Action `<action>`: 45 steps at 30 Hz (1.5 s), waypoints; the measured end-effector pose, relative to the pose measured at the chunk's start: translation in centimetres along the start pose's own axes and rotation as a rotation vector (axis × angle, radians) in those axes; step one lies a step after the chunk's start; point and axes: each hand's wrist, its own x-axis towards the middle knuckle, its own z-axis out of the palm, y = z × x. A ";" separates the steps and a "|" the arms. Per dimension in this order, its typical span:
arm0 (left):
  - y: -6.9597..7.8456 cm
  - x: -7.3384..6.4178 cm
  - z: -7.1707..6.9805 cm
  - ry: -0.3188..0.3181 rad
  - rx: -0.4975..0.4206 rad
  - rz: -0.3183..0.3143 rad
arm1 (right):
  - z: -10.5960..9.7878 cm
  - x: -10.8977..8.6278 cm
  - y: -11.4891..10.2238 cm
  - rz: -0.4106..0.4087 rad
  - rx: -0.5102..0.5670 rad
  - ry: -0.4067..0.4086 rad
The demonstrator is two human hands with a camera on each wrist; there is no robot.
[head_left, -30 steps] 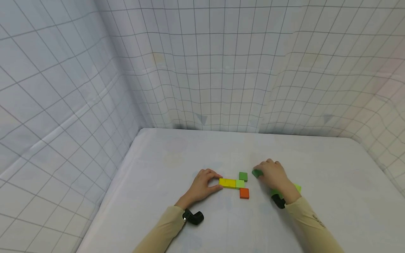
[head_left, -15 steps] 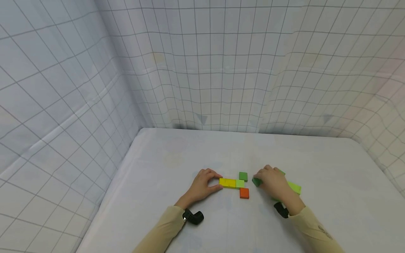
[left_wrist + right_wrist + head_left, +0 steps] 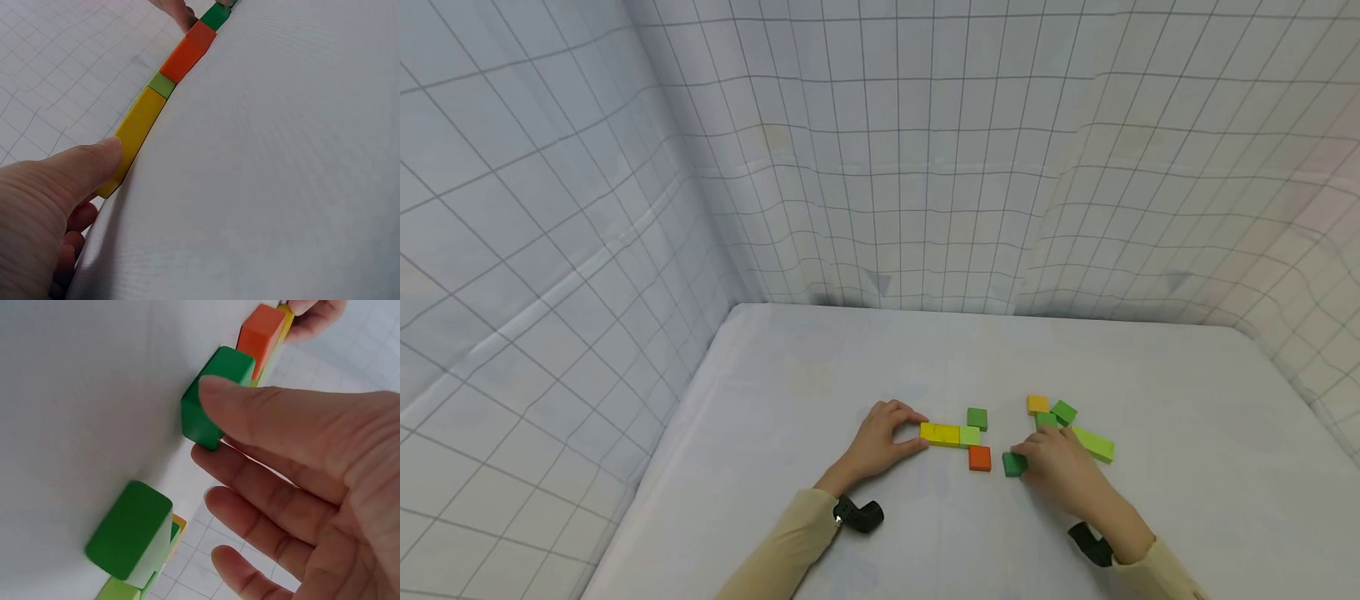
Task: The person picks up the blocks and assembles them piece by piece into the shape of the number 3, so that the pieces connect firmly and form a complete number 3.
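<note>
My left hand (image 3: 880, 437) pinches the left end of a yellow block (image 3: 940, 434), its thumb along the side in the left wrist view. A small light green block (image 3: 970, 437) continues that row on the right. Off its far corner lies a green block (image 3: 977, 418), and off its near corner an orange-red block (image 3: 980, 457). To the right of the orange-red one, my right hand (image 3: 1067, 471) holds a dark green block (image 3: 228, 369) between thumb and index finger. The other fingers of that hand extend below the block in the right wrist view.
Just beyond my right hand is a loose group: a yellow-orange block (image 3: 1037, 404), a tilted green block (image 3: 1063, 412), another green block (image 3: 1047, 420) and a long lime block (image 3: 1093, 444). Grid-patterned cloth (image 3: 880, 167) hangs behind the white table (image 3: 790, 358).
My right hand has come nearer to me with the dark green block, from right of the green block to right of the orange-red one, uncovering the loose group. The left hand stays put.
</note>
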 end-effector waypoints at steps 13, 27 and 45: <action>0.1 0.0 -0.3 0.005 0.001 -0.002 | 0.1 -1.6 -2.1 0.039 0.207 -0.052; 0.0 0.0 -0.1 -0.001 0.002 -0.008 | 0.9 -1.1 -3.1 -0.011 0.214 0.007; -0.2 0.1 0.2 0.006 -0.017 -0.016 | 1.4 -0.7 -3.1 -0.019 0.209 0.048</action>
